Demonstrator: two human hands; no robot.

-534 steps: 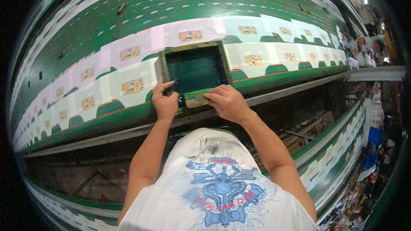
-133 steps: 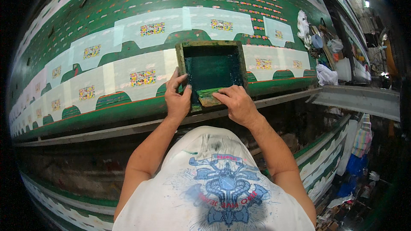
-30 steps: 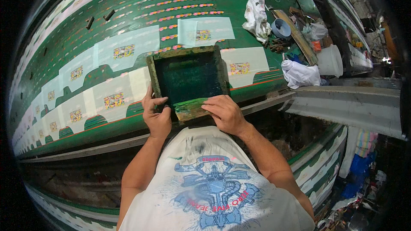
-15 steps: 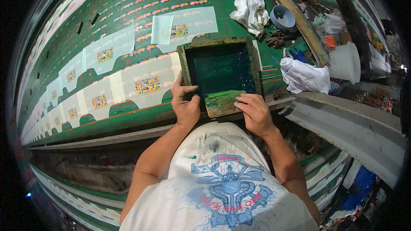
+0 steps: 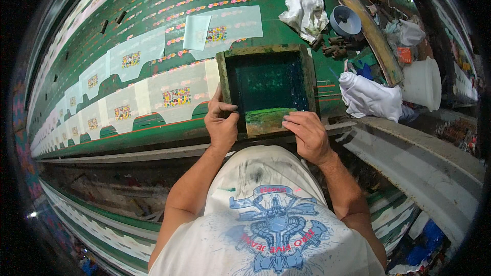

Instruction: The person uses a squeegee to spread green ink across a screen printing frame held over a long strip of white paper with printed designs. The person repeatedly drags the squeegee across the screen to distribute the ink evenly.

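A wooden screen printing frame [image 5: 265, 49], stained with dark green ink, lies at the near edge of a long green table. My left hand [image 5: 222, 127] is closed around the frame's lower left side, thumb towards the inside. At the frame's near end rests a squeegee [image 5: 265, 123], a flat wooden-looking blade smeared with bright green ink. My right hand [image 5: 310, 136] pinches the squeegee's right end between thumb and fingertips. Left of the frame, pale cut fabric pieces [image 5: 148, 101] with multicoloured printed patches lie in a row.
The green table [image 5: 276, 28] carries more pale pieces and rows of small pink-orange prints. At the far right are crumpled white cloths [image 5: 305, 7], a light blue bowl [image 5: 345, 21], a curved wooden board [image 5: 369, 38] and a white bucket [image 5: 422, 85]. A grey metal rail [image 5: 409, 148] runs at right.
The view has shifted slightly, so the table things sit a little further right. Both hands keep their grips, and the squeegee stays at the frame's near end.
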